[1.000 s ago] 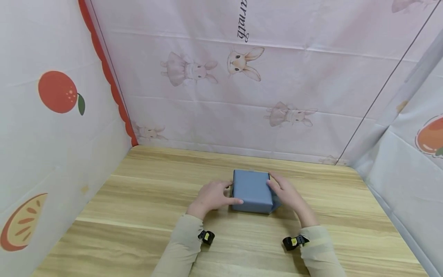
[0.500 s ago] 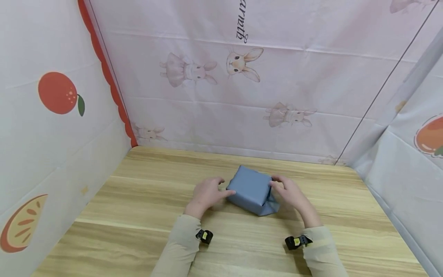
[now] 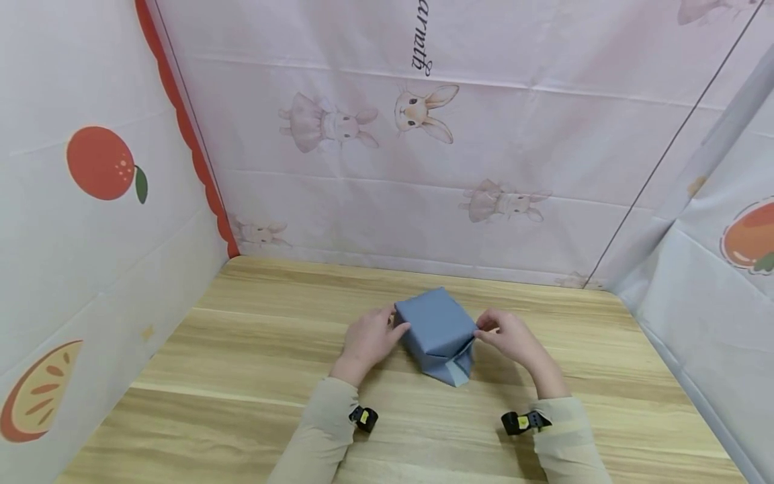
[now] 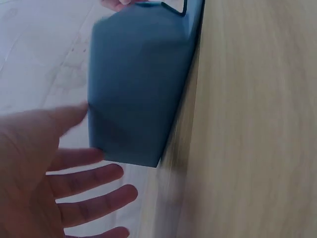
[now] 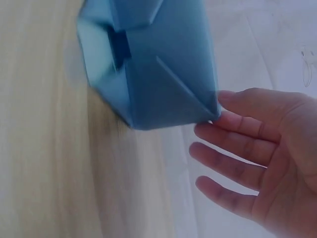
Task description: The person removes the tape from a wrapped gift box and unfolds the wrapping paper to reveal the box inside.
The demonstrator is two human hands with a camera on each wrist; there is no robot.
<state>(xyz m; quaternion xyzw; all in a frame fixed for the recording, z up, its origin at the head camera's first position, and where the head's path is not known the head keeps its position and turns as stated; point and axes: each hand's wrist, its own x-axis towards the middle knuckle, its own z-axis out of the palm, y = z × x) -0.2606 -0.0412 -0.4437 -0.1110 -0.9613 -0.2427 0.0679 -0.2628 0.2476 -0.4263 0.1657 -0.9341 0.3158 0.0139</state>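
A square box wrapped in blue-grey paper (image 3: 437,324) sits turned cornerwise on the wooden table. At its near right end a loose flap (image 3: 455,371) hangs out, and the right wrist view shows folded paper there with a dark gap. My right hand (image 3: 510,339) pinches the box's right corner between thumb and index finger, its other fingers spread apart. The left hand (image 3: 367,339) is at the left corner, thumb and index fingertips against it. In the left wrist view that hand's remaining fingers (image 4: 99,206) are fairly straight and off the paper.
The wooden tabletop (image 3: 254,376) meets a pale cloth wall with printed rabbits (image 3: 417,111) behind the box. White cloth with fruit prints (image 3: 99,165) stands along the left side, and similar cloth hangs on the right. Each wrist wears a black strapped camera (image 3: 364,418).
The box has turned clockwise as seen from above, bringing its loose flap end from the right side round toward the person. Both hands have shifted to new corners.
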